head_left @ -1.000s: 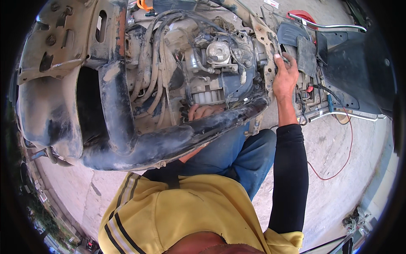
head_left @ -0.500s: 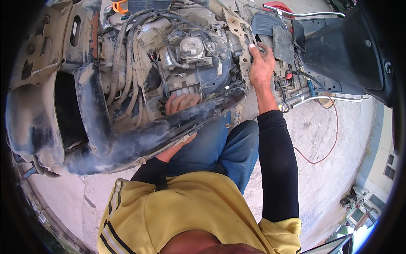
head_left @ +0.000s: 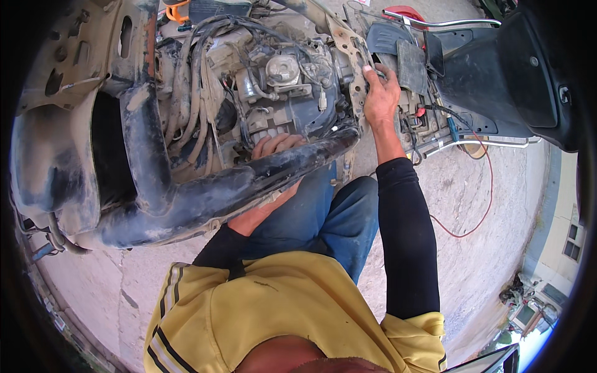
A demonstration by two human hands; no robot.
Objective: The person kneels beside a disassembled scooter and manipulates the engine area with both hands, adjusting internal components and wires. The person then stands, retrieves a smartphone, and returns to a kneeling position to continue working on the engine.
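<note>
A dusty black frame tube (head_left: 217, 198) of a partly stripped scooter runs across in front of me. My left hand (head_left: 277, 145) reaches from below and is closed around this tube, its fingers showing over the far side; the tube hides the palm. Beyond those fingers sits the dirty engine (head_left: 283, 71) with its hoses. My right hand (head_left: 381, 102) is closed on the edge of a perforated metal bracket (head_left: 348, 46), thumb on the near face; part of its grip is hidden.
To the right lie the scooter's footboard parts and a black plastic panel (head_left: 485, 81). A thin red wire (head_left: 489, 186) loops onto the concrete floor (head_left: 454, 199). Thick dusty hoses (head_left: 199, 93) crowd the left, beside a large metal guard (head_left: 50, 168). An orange object (head_left: 176, 11) lies at the far edge.
The tube and the left part of the frame have shifted slightly up and to the right. My left hand has moved with the tube. My right hand stays on the bracket.
</note>
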